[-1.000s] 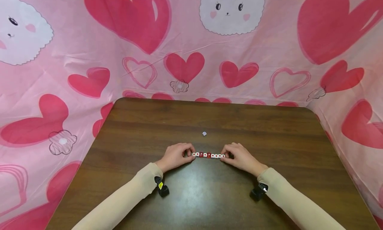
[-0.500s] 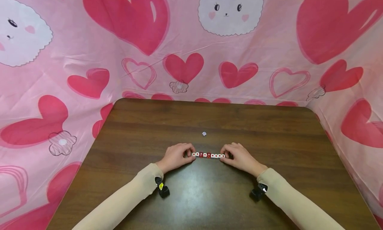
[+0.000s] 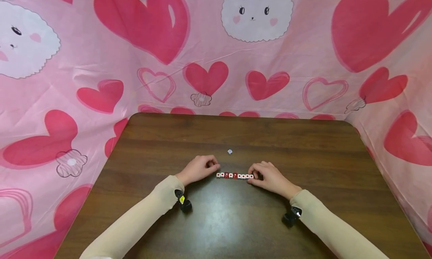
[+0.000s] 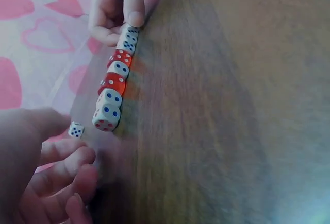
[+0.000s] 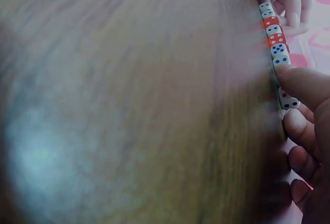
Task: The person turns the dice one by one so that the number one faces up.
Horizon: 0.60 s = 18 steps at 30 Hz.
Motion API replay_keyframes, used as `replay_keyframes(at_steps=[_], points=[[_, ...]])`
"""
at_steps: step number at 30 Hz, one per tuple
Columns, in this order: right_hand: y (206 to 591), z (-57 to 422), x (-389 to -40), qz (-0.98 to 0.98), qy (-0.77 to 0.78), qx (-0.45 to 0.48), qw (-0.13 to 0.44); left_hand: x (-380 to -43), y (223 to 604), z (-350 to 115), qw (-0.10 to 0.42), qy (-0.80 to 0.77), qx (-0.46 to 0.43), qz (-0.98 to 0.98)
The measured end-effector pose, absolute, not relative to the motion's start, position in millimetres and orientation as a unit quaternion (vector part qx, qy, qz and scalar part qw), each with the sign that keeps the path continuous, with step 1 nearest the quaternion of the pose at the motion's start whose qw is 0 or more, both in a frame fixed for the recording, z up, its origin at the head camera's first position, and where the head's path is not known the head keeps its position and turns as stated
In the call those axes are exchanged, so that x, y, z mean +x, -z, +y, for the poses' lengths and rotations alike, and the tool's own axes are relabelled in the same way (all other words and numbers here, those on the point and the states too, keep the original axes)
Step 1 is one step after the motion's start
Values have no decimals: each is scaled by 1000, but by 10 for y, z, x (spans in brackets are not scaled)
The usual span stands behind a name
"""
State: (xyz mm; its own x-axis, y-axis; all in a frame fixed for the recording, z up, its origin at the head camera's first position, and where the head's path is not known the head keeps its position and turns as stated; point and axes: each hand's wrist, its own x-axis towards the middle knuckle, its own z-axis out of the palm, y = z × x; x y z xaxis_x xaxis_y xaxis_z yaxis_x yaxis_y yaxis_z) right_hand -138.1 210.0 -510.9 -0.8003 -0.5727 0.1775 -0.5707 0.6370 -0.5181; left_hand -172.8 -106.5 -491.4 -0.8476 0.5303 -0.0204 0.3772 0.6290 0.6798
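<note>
A straight row of dice (image 3: 231, 175), most white and two translucent red, lies on the table. My right hand (image 3: 270, 177) pinches its right end, thumb on the near side and fingers on the far side. In the right wrist view the thumb covers part of a white die near that end. My left hand (image 3: 200, 168) is off the row, just above its left end, holding nothing. The left-end white die (image 4: 106, 117) stands uncovered in the left wrist view. Beyond the row lies a single white die (image 3: 230, 151), close past the left fingertips.
The brown wooden table (image 3: 216, 221) has rounded far corners. A pink curtain (image 3: 236, 56) with hearts hangs behind it and along both sides. Black cameras sit on both wrists.
My left hand has let go of the row's left end and moved up, away from it toward the single die. The right hand stays at the right end.
</note>
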Motion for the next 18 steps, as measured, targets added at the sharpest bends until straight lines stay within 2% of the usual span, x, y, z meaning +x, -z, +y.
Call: replay_keyframes(at_steps=[6,18], points=[[5124,2100,-1391,906,291,-307,14,-1840,4882,-973,100,-320,226,915],[5145,2049,-1375,904,290,-314,-11,-2107,4861,-781,119,-299,207,924]])
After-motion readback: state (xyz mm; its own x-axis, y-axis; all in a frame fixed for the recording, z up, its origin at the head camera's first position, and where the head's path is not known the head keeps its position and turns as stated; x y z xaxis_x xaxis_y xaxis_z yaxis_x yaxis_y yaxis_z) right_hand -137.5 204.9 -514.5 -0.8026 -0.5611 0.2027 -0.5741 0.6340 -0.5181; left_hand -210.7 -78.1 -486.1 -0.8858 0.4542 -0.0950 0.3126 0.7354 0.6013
